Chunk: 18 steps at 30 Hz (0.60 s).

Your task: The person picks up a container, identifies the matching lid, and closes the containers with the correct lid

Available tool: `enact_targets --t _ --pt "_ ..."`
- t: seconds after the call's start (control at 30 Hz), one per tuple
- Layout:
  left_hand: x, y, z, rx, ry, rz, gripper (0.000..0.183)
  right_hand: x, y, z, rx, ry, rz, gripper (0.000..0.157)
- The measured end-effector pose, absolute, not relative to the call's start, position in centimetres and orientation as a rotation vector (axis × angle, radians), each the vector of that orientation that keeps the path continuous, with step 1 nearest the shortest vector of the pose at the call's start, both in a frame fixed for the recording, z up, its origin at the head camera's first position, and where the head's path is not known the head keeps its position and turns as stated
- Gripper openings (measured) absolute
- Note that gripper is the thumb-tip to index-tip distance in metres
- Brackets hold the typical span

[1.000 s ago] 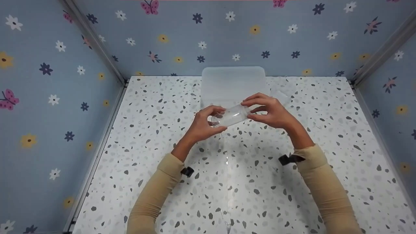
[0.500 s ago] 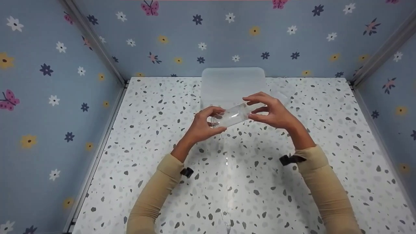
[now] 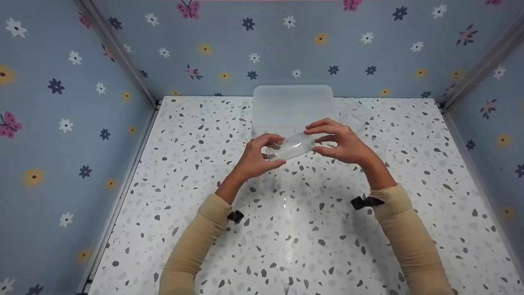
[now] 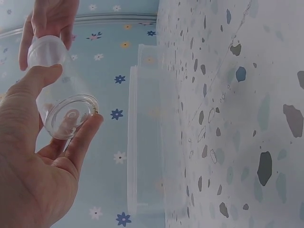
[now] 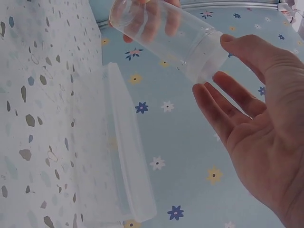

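A clear jar (image 3: pixel 294 147) is held tilted above the table, its base toward the left and its frosted lid (image 5: pixel 209 56) toward the right. My left hand (image 3: pixel 254 159) grips the jar near its base, thumb on one side and fingers on the other. In the left wrist view the round base (image 4: pixel 71 116) faces the camera. My right hand (image 3: pixel 343 143) pinches the lid by its rim, with the thumb opposite the fingertips, as the right wrist view shows. The palm stays off the jar.
A translucent plastic box (image 3: pixel 292 104) stands at the back of the speckled table (image 3: pixel 196 164), against the flowered wall (image 3: pixel 278 45). To its right lies a faint clear item (image 3: pixel 353 121), too indistinct to name. Walls with metal edges close in both sides.
Half a second ago the right fingers were spread slightly off the lid; now they are back against it. The left hand and the jar have hardly moved.
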<state>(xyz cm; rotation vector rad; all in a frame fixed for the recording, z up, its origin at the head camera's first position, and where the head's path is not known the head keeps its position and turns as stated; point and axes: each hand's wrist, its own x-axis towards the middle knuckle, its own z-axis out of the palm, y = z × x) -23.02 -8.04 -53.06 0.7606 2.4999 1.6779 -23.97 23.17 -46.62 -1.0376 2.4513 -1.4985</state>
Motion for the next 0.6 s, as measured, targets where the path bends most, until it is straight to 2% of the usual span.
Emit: enact_targets --t 0.3,0.6 --pt "-23.01 -7.99 -53.06 0.78 2.505 1.662 0.063 -23.86 22.99 -46.71 -0.959 2.502 -1.456 0.042" --pt "-22.97 -7.84 -53.36 0.775 2.494 1.67 0.062 -23.85 23.05 -46.98 -0.919 2.502 -1.462 0.045"
